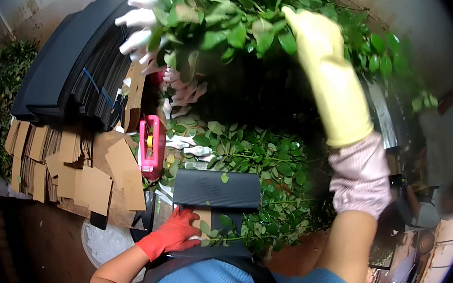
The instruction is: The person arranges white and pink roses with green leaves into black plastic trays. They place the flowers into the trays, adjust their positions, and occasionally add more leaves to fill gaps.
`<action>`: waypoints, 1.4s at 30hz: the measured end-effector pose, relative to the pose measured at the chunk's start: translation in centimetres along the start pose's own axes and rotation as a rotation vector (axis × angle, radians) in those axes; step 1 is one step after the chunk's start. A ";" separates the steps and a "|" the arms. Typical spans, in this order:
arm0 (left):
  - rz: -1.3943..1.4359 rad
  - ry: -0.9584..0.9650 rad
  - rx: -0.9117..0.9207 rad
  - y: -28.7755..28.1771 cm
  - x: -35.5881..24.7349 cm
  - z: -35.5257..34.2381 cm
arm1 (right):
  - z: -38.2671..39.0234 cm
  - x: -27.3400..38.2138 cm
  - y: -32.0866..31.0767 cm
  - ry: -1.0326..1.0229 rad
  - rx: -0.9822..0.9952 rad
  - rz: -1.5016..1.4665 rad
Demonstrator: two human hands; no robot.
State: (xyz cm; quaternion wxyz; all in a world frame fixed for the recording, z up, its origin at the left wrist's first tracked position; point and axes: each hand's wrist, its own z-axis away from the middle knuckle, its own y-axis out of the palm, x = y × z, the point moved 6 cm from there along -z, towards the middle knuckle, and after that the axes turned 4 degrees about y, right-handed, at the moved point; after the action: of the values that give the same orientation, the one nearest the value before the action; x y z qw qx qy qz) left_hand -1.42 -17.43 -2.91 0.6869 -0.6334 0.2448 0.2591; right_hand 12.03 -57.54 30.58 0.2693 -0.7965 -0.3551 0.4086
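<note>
My left hand [172, 234], in a red rubber glove, lies with fingers stretched out over a piece of brown cardboard [203, 217] and dark sheet. A leafy stem [231, 238] runs rightward from beside its fingertips. A black corrugated sheet [218, 188] stands just beyond, with a loose leaf on it. At the far side, my right hand [320, 43], in a long yellow glove, is closed round a large bunch of leafy flower stems [240, 27]. Their heads, in white netting [139, 19], point left. Leaves hide part of the right fingers.
Many green stems [281, 159] cover the middle of the table. Left of them stands a pink tape dispenser [149, 143]. Cardboard pieces [73, 171] and a tall stack of black sheets [72, 60] fill the left. A white tub [103, 245] sits below; another person [439, 207] is at right.
</note>
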 end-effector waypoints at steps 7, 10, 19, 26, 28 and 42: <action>-0.008 0.033 -0.003 0.3 -0.2 -0.3 | 15.5 5.4 14.8 0.040 0.351 0.041; -0.028 0.047 -0.027 0.1 0.4 -0.3 | 20.7 8.1 13.2 0.067 0.289 -0.050; 0.033 0.006 -0.011 0.0 0.0 -0.2 | 25.8 8.9 6.2 0.105 0.867 -0.331; 0.076 0.061 0.008 -0.1 0.2 -1.1 | 19.5 4.8 16.5 0.036 0.618 -0.169; 0.037 0.053 -0.033 -0.1 0.6 -0.6 | 15.6 4.9 11.7 0.400 0.871 -0.481; 0.133 0.035 -0.079 0.0 -0.1 -0.7 | 23.4 3.3 5.7 0.009 0.149 -0.198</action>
State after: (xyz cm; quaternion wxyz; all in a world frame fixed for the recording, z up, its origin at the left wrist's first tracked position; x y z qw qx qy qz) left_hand -1.46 -18.14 -2.87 0.6381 -0.6467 0.2882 0.3025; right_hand -4.30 -55.12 12.78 0.3684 -0.7372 -0.3994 0.4017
